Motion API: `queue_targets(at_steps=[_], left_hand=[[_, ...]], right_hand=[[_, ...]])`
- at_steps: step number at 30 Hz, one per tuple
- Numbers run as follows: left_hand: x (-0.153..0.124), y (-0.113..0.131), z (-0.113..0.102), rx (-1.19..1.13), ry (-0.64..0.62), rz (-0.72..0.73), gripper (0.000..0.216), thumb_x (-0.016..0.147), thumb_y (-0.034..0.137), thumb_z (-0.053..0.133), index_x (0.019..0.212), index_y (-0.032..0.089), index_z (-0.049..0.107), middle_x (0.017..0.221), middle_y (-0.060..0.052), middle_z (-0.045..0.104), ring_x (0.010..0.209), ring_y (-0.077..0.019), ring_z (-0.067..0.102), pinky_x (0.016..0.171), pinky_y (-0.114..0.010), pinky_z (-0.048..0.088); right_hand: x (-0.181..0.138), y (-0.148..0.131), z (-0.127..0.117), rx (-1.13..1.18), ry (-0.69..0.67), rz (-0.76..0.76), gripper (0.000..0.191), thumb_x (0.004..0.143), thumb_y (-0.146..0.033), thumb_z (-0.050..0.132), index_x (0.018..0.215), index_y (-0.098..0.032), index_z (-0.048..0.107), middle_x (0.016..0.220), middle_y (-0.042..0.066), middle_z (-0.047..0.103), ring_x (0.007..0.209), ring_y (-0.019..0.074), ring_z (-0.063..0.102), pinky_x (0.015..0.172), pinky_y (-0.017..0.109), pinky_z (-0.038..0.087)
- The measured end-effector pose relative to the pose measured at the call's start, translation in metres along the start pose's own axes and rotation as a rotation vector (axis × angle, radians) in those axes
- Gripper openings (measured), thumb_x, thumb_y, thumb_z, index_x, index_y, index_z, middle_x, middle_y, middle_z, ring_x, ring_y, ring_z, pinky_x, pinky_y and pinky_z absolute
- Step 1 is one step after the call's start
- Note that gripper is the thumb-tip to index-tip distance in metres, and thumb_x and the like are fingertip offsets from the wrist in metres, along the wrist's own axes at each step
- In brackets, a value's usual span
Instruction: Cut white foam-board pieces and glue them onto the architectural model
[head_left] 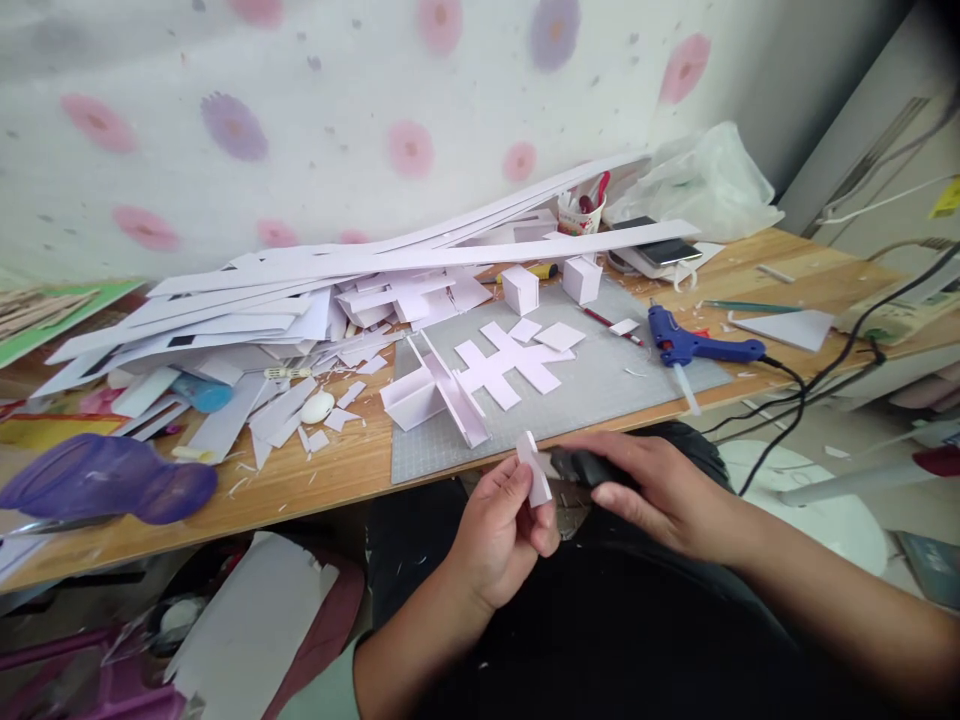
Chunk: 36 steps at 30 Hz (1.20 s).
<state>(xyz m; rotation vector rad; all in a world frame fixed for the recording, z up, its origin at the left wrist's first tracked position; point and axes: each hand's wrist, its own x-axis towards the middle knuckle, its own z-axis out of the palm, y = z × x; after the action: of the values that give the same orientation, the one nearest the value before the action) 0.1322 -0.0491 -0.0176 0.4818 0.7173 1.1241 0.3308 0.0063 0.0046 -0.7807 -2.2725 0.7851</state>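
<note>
My left hand [499,530] pinches a small white foam-board piece [534,470] just off the table's front edge. Close beside it, my right hand [667,490] is wrapped round a black-handled utility knife [600,470], its greyish blade end pointing at the piece. The grey cutting mat [637,380] lies behind both hands. On it are a branching flat white cutout [510,365], a white channel-shaped assembly [450,390] and two small white boxes [520,290]. A blue glue gun [694,340] rests at the mat's right side.
Long white board strips [360,260] and scraps are piled at the left and back. A purple bottle-like object [112,478] lies near the left edge. A paper cup [579,212] stands at the back, beside a phone [656,242] and plastic bag [705,180]. Black cables hang at right.
</note>
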Motion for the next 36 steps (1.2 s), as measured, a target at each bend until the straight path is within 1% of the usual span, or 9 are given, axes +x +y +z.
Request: queue_targets(at_steps=[1, 3, 6, 9, 15, 21, 25, 30, 36], left_hand=[[0.000, -0.001, 0.000, -0.011, -0.015, -0.020, 0.031, 0.081, 0.042, 0.068, 0.075, 0.015, 0.053, 0.050, 0.004, 0.052, 0.035, -0.0041, 0.040, 0.038, -0.015, 0.031], [0.001, -0.003, 0.000, -0.039, -0.039, -0.054, 0.032, 0.081, 0.044, 0.067, 0.075, 0.016, 0.052, 0.046, 0.005, 0.050, 0.033, -0.0035, 0.036, 0.036, -0.013, 0.029], [0.000, -0.004, -0.002, -0.087, -0.067, -0.102, 0.032, 0.081, 0.043, 0.068, 0.073, 0.017, 0.051, 0.042, 0.006, 0.047, 0.031, -0.0025, 0.031, 0.034, -0.012, 0.027], [0.000, -0.005, -0.004, -0.126, -0.088, -0.148, 0.030, 0.082, 0.039, 0.068, 0.071, 0.017, 0.050, 0.042, 0.007, 0.046, 0.030, -0.0018, 0.028, 0.033, -0.012, 0.026], [0.001, -0.005, -0.007, -0.135, -0.107, -0.150, 0.029, 0.082, 0.038, 0.068, 0.071, 0.017, 0.051, 0.040, 0.008, 0.042, 0.029, -0.0018, 0.025, 0.032, -0.011, 0.026], [-0.001, -0.006, -0.006, -0.100, -0.119, -0.159, 0.028, 0.082, 0.040, 0.067, 0.077, 0.017, 0.052, 0.042, 0.008, 0.045, 0.029, -0.0014, 0.024, 0.033, -0.011, 0.027], [0.000, -0.006, -0.007, -0.108, -0.107, -0.157, 0.029, 0.081, 0.039, 0.069, 0.073, 0.017, 0.051, 0.040, 0.009, 0.042, 0.029, -0.0011, 0.023, 0.032, -0.011, 0.025], [0.000, -0.005, -0.008, -0.107, -0.108, -0.172, 0.029, 0.081, 0.039, 0.068, 0.073, 0.018, 0.050, 0.041, 0.008, 0.043, 0.029, -0.0011, 0.022, 0.032, -0.011, 0.025], [-0.003, -0.005, -0.008, -0.091, -0.139, -0.144, 0.028, 0.083, 0.040, 0.067, 0.077, 0.018, 0.051, 0.042, 0.009, 0.044, 0.029, -0.0008, 0.022, 0.033, -0.011, 0.025]], right_hand=[[-0.005, -0.003, 0.005, 0.004, -0.047, -0.001, 0.034, 0.095, -0.035, 0.046, 0.126, -0.022, 0.049, 0.112, 0.011, 0.067, 0.097, 0.0226, 0.065, 0.081, 0.032, 0.050], [-0.011, -0.005, 0.012, -0.042, -0.097, -0.006, 0.032, 0.094, -0.040, 0.047, 0.117, -0.019, 0.054, 0.101, 0.011, 0.069, 0.086, 0.0216, 0.066, 0.073, 0.030, 0.049], [-0.014, -0.003, 0.018, -0.121, -0.121, -0.035, 0.035, 0.095, -0.045, 0.044, 0.110, -0.016, 0.057, 0.089, 0.009, 0.068, 0.076, 0.0204, 0.063, 0.065, 0.029, 0.045], [-0.013, -0.002, 0.017, -0.142, -0.128, -0.065, 0.039, 0.096, -0.046, 0.041, 0.110, -0.014, 0.058, 0.084, 0.008, 0.067, 0.072, 0.0195, 0.061, 0.062, 0.029, 0.043], [-0.012, 0.000, 0.016, -0.147, -0.143, -0.101, 0.041, 0.095, -0.047, 0.043, 0.109, -0.013, 0.059, 0.082, 0.008, 0.066, 0.069, 0.0190, 0.060, 0.061, 0.029, 0.041], [-0.012, 0.004, 0.016, -0.170, -0.092, -0.104, 0.043, 0.096, -0.048, 0.040, 0.109, -0.011, 0.059, 0.083, 0.009, 0.066, 0.071, 0.0188, 0.059, 0.062, 0.029, 0.041], [-0.013, 0.002, 0.016, -0.152, -0.128, -0.117, 0.046, 0.096, -0.051, 0.037, 0.105, -0.012, 0.060, 0.079, 0.008, 0.065, 0.068, 0.0188, 0.059, 0.060, 0.029, 0.040], [-0.013, 0.002, 0.018, -0.154, -0.121, -0.114, 0.045, 0.096, -0.049, 0.039, 0.105, -0.010, 0.060, 0.081, 0.009, 0.065, 0.068, 0.0191, 0.059, 0.060, 0.029, 0.040], [-0.014, 0.007, 0.019, -0.154, -0.099, -0.099, 0.045, 0.096, -0.048, 0.041, 0.108, -0.010, 0.059, 0.082, 0.009, 0.066, 0.069, 0.0186, 0.059, 0.061, 0.028, 0.041]])
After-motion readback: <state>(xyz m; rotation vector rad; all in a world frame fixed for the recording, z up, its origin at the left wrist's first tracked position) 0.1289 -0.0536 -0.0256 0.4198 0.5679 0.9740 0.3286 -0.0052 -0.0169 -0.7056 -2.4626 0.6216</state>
